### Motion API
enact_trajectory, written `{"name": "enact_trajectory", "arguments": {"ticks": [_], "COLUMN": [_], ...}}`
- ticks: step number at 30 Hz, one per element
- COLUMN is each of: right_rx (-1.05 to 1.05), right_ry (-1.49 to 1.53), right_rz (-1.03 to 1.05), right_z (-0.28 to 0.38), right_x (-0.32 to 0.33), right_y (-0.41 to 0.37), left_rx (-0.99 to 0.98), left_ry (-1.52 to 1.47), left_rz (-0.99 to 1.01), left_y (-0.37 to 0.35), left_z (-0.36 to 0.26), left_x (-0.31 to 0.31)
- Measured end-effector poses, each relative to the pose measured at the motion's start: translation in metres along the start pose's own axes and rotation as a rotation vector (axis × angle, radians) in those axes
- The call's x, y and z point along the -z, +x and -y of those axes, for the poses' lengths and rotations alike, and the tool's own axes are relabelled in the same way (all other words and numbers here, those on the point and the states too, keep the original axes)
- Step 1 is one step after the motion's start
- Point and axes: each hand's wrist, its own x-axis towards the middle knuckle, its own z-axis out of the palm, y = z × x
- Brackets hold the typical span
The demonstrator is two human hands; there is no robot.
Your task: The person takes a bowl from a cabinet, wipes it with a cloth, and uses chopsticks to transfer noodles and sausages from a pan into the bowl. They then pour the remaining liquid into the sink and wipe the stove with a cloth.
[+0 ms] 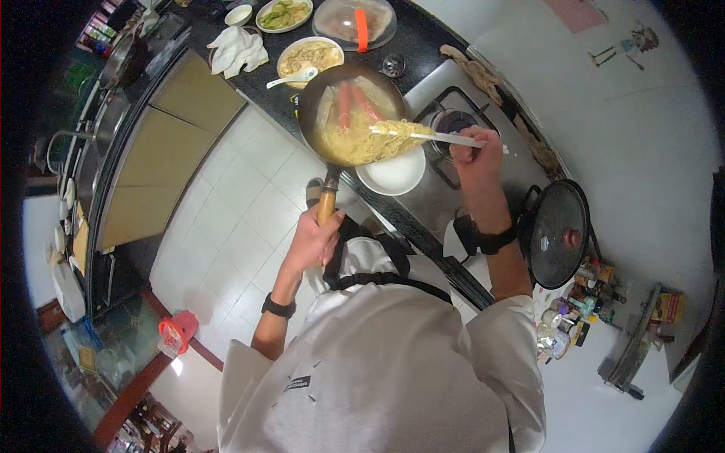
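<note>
My left hand (312,240) is wrapped round the wooden handle of a pan (331,164), which is raised over the counter edge. Inside the pan are noodles (343,145), two red sausages (345,106) and some liquid. White chopsticks (457,139) are in the closed fingers of my right hand (478,151), and a clump of noodles hangs on them at the pan's right edge. Just below that edge, partly covered by the pan and noodles, is a white bowl (393,175).
A gas stove (455,124) lies to the right, with a lidded black pot (557,234) beyond my right wrist. Behind the pan are a bowl with a spoon (310,57), a plate of green slices (284,13), a covered dish (343,23) and a white cloth (238,51).
</note>
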Motion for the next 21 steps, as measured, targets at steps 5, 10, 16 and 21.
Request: {"name": "enact_trajectory", "arguments": {"ticks": [5,10,16,21], "right_rx": [0.118,-0.056,0.094,0.031], "right_ry": [-0.050,0.226,0.105,0.106], "right_rz": [-0.123,-0.200,-0.298,-0.026], "right_z": [0.029,0.060,0.103,0.123], "right_x": [-0.034,-0.040,-0.088,-0.077], "right_y": [-0.012,0.002,0.010,0.008], "left_rx": [-0.002,-0.011,-0.011,-0.035], "left_ry": [-0.012,-0.041,0.001,0.000], "left_rz": [0.001,0.004,-0.026,-0.035], "left_y": [-0.005,-0.007,0.003,0.000], "left_z": [-0.002,-0.002,0.002,0.006], "left_x": [-0.003,-0.006,0.004,0.013]}}
